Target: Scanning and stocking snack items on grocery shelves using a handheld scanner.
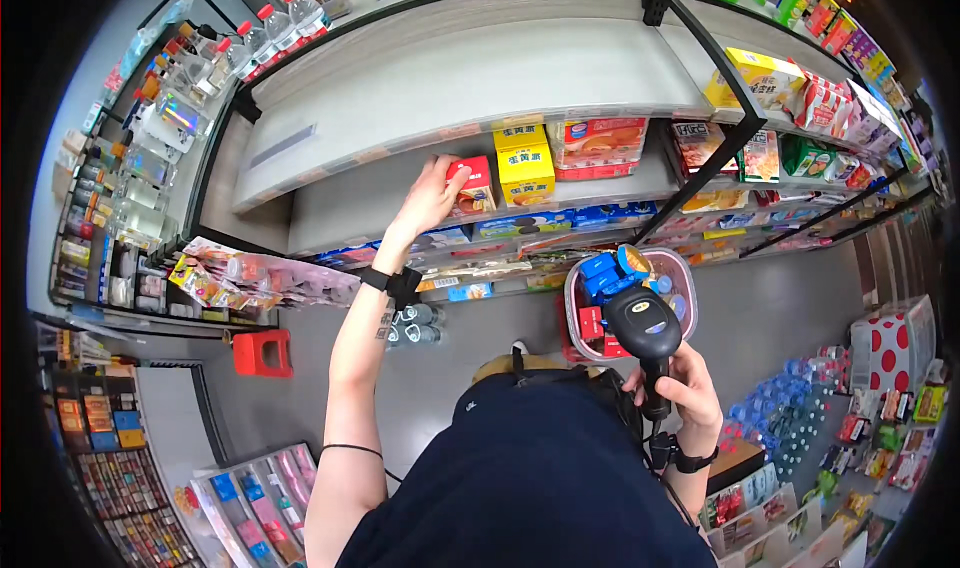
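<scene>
My left hand (437,191) reaches onto the shelf below the top one, its fingers and thumb around a red snack box (474,185). Right of that box stand yellow snack boxes (525,166), one behind another, and then a larger red and clear pack of pastries (600,148). My right hand (686,388) grips the handle of a black barcode scanner (643,324), held upright near my body with its cable hanging down. The scanner's head partly covers a pink plastic basket (691,286) holding blue and red boxes and round tubs.
A bare-topped upper shelf (465,80) juts above the red box, with a black metal post (701,170) at right. Hanging snack bags (262,275) stick out at left. On the floor are a red stool (262,353), water bottles (416,324) and bottle packs (780,403).
</scene>
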Action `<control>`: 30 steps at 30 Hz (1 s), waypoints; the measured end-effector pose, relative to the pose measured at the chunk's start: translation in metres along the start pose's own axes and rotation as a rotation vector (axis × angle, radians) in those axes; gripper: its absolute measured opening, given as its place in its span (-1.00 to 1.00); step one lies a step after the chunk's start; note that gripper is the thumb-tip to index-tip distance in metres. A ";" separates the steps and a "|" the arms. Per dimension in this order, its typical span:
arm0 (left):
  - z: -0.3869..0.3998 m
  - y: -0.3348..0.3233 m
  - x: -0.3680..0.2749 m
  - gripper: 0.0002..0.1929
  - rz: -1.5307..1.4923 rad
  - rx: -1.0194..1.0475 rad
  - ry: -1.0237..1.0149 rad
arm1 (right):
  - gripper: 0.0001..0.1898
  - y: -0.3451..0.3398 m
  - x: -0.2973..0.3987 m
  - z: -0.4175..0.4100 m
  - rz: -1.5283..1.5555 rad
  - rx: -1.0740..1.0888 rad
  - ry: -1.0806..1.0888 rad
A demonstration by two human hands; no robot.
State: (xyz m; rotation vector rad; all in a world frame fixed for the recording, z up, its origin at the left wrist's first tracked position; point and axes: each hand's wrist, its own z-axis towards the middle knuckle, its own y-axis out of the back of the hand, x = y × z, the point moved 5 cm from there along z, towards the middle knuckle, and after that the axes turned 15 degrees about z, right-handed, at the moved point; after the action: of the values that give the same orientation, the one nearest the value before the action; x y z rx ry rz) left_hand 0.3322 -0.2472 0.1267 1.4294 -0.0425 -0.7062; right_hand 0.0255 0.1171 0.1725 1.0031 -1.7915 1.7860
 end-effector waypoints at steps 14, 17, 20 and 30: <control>-0.043 0.023 0.012 -0.35 -0.035 -0.115 -0.164 | -0.35 0.006 0.001 -0.001 0.009 -0.028 0.020; -0.047 0.010 0.040 -0.27 -0.005 -0.214 -0.105 | -0.35 0.002 0.002 0.004 0.007 -0.006 0.002; -0.045 0.010 0.045 -0.28 -0.197 -0.210 0.006 | -0.34 0.004 0.002 0.007 -0.009 -0.014 -0.003; -0.036 -0.005 0.074 -0.50 -0.381 -0.271 0.058 | -0.34 0.004 0.002 0.009 -0.009 -0.010 -0.021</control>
State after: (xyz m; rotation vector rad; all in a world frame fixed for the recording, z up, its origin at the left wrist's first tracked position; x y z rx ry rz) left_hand 0.4049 -0.2502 0.0871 1.2060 0.3671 -0.9427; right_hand 0.0225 0.1077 0.1703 1.0283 -1.8040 1.7654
